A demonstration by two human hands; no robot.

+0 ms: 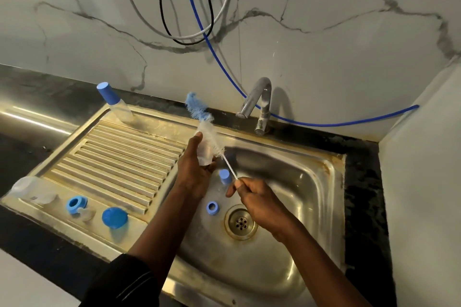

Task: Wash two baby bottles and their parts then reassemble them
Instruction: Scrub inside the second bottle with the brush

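My left hand (193,167) grips a clear baby bottle (206,152) over the sink's left edge. My right hand (259,200) pinches the thin white handle of a blue-and-white bottle brush (202,117), whose bristles lie alongside the bottle and stick out above it. In the sink basin (299,182) lie a blue cap (224,176) and a blue ring (212,207). On the drainboard (124,157) rest a clear bottle on its side (27,188), a blue ring with a clear teat (76,205) and a blue dome cap (114,217).
A capped bottle with a blue lid (113,102) stands at the drainboard's back corner. The chrome tap (257,104) rises behind the basin, no water running. The drain (240,222) sits under my right wrist. A blue hose (324,123) and cables hang on the marble wall.
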